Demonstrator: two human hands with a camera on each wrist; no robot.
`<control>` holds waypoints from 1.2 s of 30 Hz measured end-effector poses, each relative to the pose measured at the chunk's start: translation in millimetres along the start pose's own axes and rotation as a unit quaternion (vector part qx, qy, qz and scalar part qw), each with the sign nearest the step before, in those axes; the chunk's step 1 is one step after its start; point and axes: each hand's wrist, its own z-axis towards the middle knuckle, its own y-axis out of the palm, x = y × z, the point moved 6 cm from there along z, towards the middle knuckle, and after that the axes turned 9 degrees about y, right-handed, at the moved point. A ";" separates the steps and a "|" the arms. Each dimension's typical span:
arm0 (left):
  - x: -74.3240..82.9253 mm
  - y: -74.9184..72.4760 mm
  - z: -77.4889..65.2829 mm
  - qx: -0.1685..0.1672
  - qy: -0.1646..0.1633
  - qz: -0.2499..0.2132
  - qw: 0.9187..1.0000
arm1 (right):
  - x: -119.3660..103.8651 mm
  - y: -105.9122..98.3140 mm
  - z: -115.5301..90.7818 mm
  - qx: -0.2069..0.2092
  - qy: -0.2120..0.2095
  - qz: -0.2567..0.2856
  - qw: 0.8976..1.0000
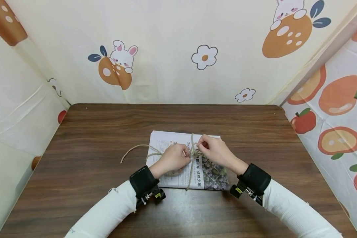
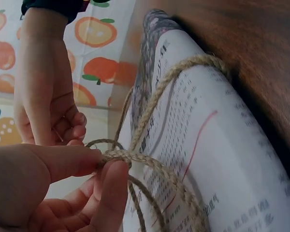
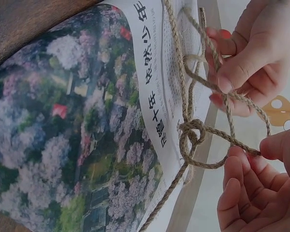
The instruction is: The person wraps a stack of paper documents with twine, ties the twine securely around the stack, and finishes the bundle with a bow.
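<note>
A folded newspaper [image 1: 178,180] lies on the table, with a dense printed photo of blossoming trees [image 3: 72,121] on its right part. Jute twine [image 1: 191,172] runs round it from front to back, and a loose knot [image 3: 191,133] sits on top. My left hand [image 1: 174,158] is just left of the knot, pinching a strand between thumb and index finger. On the other side, my right hand [image 1: 214,148] pinches a twine loop with thumb and fingertips. Between both hands, the strands cross above the paper in the right wrist view.
A loose twine end [image 1: 134,148] curves out past the left edge of the newspaper onto the brown wooden table [image 1: 92,158]. Printed cloth [image 1: 166,66] stands along the back of the table and at both sides.
</note>
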 end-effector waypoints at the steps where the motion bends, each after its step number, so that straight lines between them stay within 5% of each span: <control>1: -1.3 1.0 0.9 -0.002 -0.006 -0.013 1.000 | -0.4 0.3 0.5 0.001 -0.001 0.000 1.000; 6: -2.3 4.4 5.4 -0.007 -0.021 -0.057 0.998 | -1.6 1.9 2.6 0.007 -0.007 0.005 1.000; 14: 2.0 5.8 11.3 0.012 0.008 -0.039 0.999 | -5.8 2.5 3.9 0.014 -0.023 0.005 1.000; 26: -0.2 7.4 15.5 0.018 0.005 -0.064 0.998 | -13.0 3.4 2.6 0.017 -0.054 0.019 0.998; 36: -2.0 10.5 14.6 0.016 0.001 -0.084 0.996 | -8.2 2.8 -6.3 0.050 -0.039 -0.004 0.998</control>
